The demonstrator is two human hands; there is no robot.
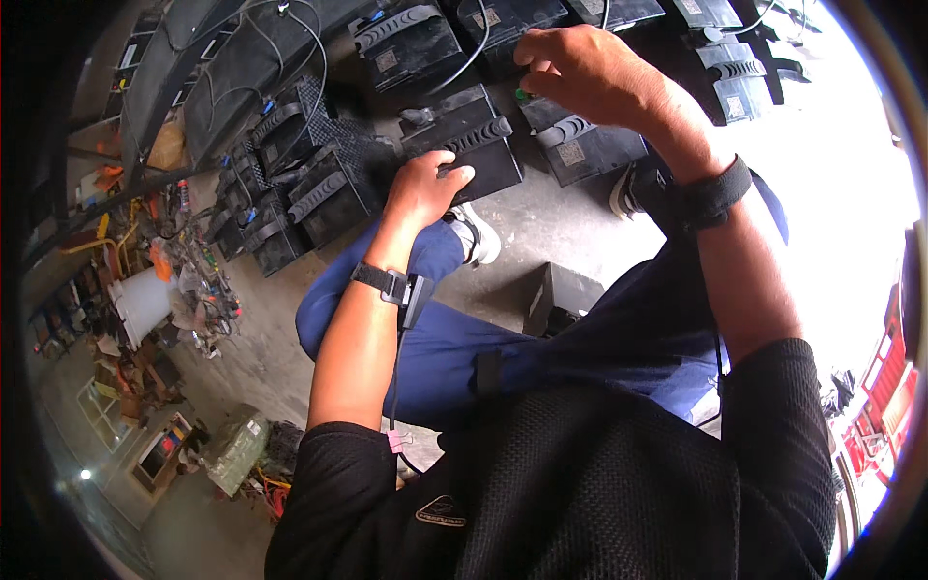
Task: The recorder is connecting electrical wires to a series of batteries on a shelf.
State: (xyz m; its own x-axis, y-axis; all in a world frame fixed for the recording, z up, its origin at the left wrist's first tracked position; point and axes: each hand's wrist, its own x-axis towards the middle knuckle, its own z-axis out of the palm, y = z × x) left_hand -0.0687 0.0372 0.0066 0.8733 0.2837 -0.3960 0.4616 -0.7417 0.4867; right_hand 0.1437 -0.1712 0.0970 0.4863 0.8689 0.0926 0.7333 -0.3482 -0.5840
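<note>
Black case (495, 172), the one with a ridged handle (480, 134) under the person's left hand (421, 190), sits on the concrete floor (546, 227) just beyond a pale shoe (480, 240), in among other cases of the same kind. That hand lies at the near left part of the case, thumb and forefinger parted, and looks laid on it rather than closed around it; its remaining fingers are hard to make out. The right hand (570, 72) hangs over the neighbouring case (604, 159) with its fingers curled, close to a small green piece (523, 96) (whether it pinches that piece, I cannot tell). The likeliest trouble, to my mind, is a slip: if the case were pulled or tipped from that one side, so loose a hold could let it swing round, and the shoe is near enough to be struck. Cables are the second worry. A grey cable (471, 66) runs down close behind the case and could catch on a handle or be dragged if either case shifted. Fingers might also be nipped between neighbouring cases, since the gaps are narrow. Lastly, the thin cord (395, 379) below the left wrist strap (382, 281) could snag during a long reach.
</note>
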